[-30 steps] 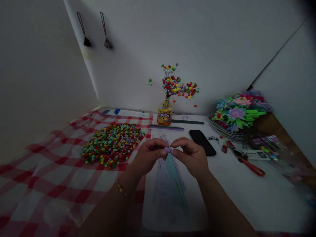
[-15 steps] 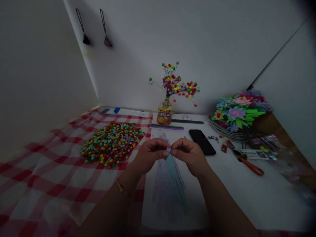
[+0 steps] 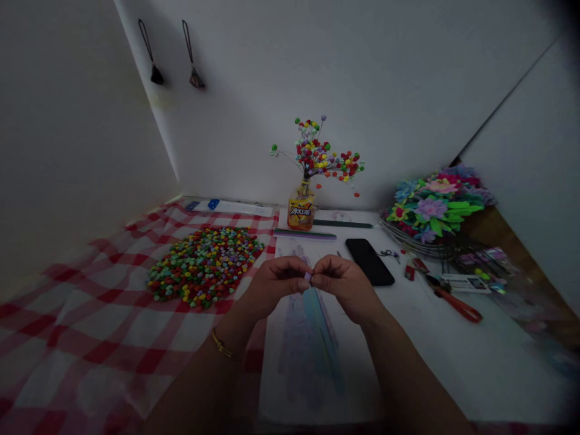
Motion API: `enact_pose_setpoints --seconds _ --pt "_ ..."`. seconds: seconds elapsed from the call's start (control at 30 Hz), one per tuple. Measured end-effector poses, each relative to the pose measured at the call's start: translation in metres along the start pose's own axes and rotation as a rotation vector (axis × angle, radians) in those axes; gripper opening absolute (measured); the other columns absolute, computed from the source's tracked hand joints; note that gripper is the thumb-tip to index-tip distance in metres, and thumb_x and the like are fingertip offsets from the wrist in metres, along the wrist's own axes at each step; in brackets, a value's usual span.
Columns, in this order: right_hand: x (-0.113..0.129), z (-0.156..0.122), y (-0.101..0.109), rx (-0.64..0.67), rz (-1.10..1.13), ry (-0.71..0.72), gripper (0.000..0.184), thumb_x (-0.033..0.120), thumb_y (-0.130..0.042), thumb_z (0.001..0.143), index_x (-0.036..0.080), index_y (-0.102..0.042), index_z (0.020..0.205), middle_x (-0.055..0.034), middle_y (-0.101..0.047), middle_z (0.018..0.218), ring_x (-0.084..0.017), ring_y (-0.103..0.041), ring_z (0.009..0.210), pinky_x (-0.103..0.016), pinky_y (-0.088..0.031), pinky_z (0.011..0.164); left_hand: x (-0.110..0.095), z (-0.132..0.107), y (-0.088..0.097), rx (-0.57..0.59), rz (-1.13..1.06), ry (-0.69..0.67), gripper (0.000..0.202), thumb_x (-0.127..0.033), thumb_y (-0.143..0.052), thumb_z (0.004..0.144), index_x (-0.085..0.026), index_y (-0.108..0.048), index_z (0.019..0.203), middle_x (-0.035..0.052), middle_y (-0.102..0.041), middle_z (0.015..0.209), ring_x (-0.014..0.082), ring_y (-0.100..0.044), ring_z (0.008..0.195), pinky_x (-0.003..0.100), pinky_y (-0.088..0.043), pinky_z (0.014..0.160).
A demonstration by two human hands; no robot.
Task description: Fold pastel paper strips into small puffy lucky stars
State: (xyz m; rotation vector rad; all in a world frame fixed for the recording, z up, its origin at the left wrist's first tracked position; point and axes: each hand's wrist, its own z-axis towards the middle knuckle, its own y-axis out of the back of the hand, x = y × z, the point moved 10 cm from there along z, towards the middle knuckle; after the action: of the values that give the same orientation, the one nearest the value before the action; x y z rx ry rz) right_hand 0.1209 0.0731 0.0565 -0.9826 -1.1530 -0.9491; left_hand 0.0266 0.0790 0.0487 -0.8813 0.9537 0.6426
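Note:
My left hand (image 3: 274, 285) and my right hand (image 3: 344, 285) meet in front of me, fingertips pinched together on a small purple paper piece (image 3: 307, 277). Most of that piece is hidden between the fingers. Under the hands lie several long pale paper strips (image 3: 317, 326), blue and lilac, on a white sheet. A gold bracelet (image 3: 220, 345) circles my left wrist. To the left of my hands a heap of small coloured paper stars (image 3: 206, 264) lies on the red-checked cloth (image 3: 90, 314).
At the back stands a bottle (image 3: 301, 211) holding wire stems tipped with coloured stars (image 3: 321, 154). A black phone (image 3: 369, 261) lies right of my hands. Further right are a wire basket of paper flowers (image 3: 432, 208), red-handled scissors (image 3: 453, 302) and small packets. Walls close in on the left and behind.
My fingertips have drawn closer together over the purple piece, so less of it shows. The view has shifted slightly.

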Motion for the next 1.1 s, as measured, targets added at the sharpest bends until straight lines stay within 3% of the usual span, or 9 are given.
enact_pose_setpoints --seconds 0.27,0.47,0.67,0.9,1.1 --pt "0.005 0.001 0.007 0.000 -0.112 0.061 0.016 0.024 -0.073 0.062 0.018 -0.059 0.068 0.0034 -0.058 0.064 -0.009 -0.053 0.059 -0.024 -0.043 0.058 0.008 0.000 0.001 0.013 -0.032 0.100 0.016 -0.017 -0.074 0.059 -0.013 -0.068 0.072 0.0010 -0.060 0.064 0.0092 -0.050 0.057 0.023 -0.039 0.055" --pt "0.033 -0.004 0.004 0.035 -0.444 0.328 0.009 0.028 -0.066 0.072 0.023 -0.067 0.079 -0.0017 -0.058 0.086 -0.015 -0.056 0.085 -0.033 -0.043 0.080 0.031 -0.004 -0.002 0.092 -0.018 0.276 0.018 -0.017 -0.075 0.057 -0.012 -0.068 0.074 0.0011 -0.062 0.062 0.0084 -0.051 0.054 0.022 -0.039 0.054" --pt "0.034 -0.008 -0.011 0.161 -0.723 0.380 0.011 0.028 -0.062 0.076 0.026 -0.068 0.085 -0.0031 -0.057 0.089 -0.017 -0.054 0.090 -0.036 -0.042 0.081 0.039 -0.006 -0.003 0.111 -0.047 0.343 0.017 -0.016 -0.074 0.055 -0.010 -0.067 0.070 0.0010 -0.061 0.058 0.0079 -0.051 0.051 0.022 -0.038 0.053" --pt "0.032 -0.010 -0.020 0.237 -0.767 0.366 0.008 0.029 -0.060 0.077 0.022 -0.064 0.075 -0.0012 -0.056 0.081 -0.016 -0.052 0.084 -0.033 -0.041 0.077 0.043 -0.007 -0.007 0.189 -0.032 0.370 0.014 -0.016 -0.072 0.058 -0.010 -0.067 0.070 0.0005 -0.059 0.058 0.0073 -0.048 0.050 0.022 -0.036 0.053" --pt "0.036 -0.008 -0.012 0.141 -0.685 0.368 0.012 0.028 -0.056 0.081 0.019 -0.059 0.073 -0.0010 -0.053 0.081 -0.014 -0.052 0.081 -0.030 -0.040 0.077 0.037 -0.010 -0.019 0.247 -0.057 0.378 0.013 -0.018 -0.071 0.061 -0.010 -0.066 0.068 0.0008 -0.056 0.055 0.0081 -0.046 0.049 0.024 -0.034 0.052"
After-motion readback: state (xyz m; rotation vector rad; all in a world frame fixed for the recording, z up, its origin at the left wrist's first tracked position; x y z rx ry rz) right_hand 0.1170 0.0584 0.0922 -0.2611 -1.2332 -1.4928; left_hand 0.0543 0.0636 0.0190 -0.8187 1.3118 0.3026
